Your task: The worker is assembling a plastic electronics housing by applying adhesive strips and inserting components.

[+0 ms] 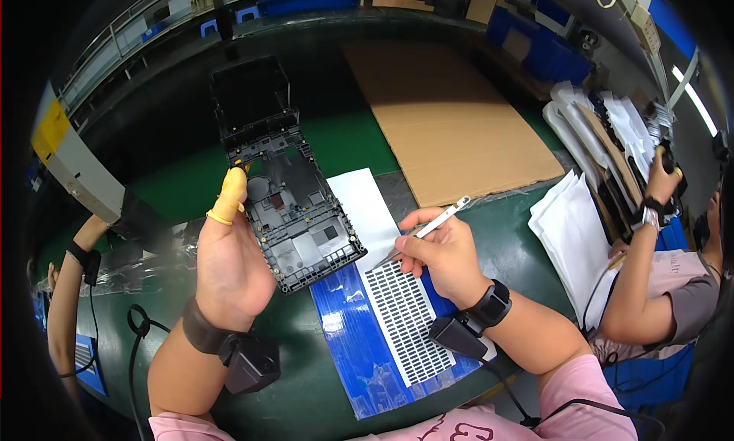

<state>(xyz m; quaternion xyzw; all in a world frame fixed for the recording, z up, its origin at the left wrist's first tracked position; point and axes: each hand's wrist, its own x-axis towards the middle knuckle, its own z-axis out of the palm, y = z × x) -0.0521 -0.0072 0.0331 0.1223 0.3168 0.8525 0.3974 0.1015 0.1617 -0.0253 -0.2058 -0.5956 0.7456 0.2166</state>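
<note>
Blue backing sheet (359, 326) with a white grid of small dark stickers (405, 318) lies at the green tabletop's (336, 143) near edge, white paper (367, 204) under its far end. Flat brown cardboard sheet (451, 120) toward far right. White bags (573, 234) stacked at right edge.

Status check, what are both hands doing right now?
Left hand shut on black plastic frame, held tilted above green bench. Right hand shut on tweezers, tips at sheet of small dark pads. Nothing between.
</note>
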